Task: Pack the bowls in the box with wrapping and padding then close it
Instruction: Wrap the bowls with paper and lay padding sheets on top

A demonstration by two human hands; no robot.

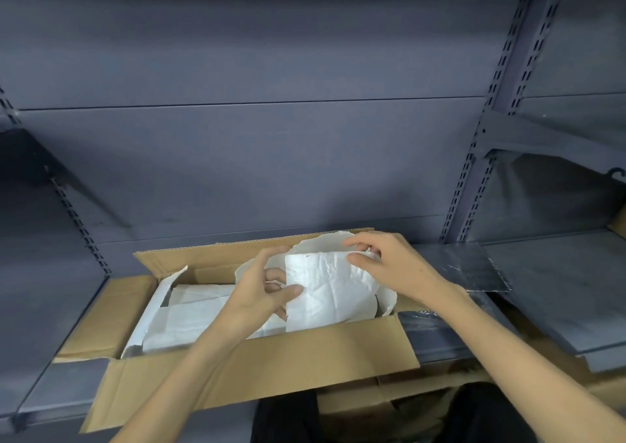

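Note:
An open cardboard box (271, 361) sits on a grey metal shelf, its flaps folded outward. White wrapping paper (189, 317) lies inside its left half. Over the right half, both hands hold a bundle wrapped in crumpled white paper (325, 290); whatever is inside it is hidden. My left hand (261, 290) grips the bundle's left edge with the thumb on its front. My right hand (382, 263) pinches the paper at the bundle's top right corner.
A silvery padded sheet (474, 266) lies on the shelf to the right of the box. Slotted shelf uprights (474, 171) stand at the right and left. More cardboard (372, 405) sits on the level below, near the front edge.

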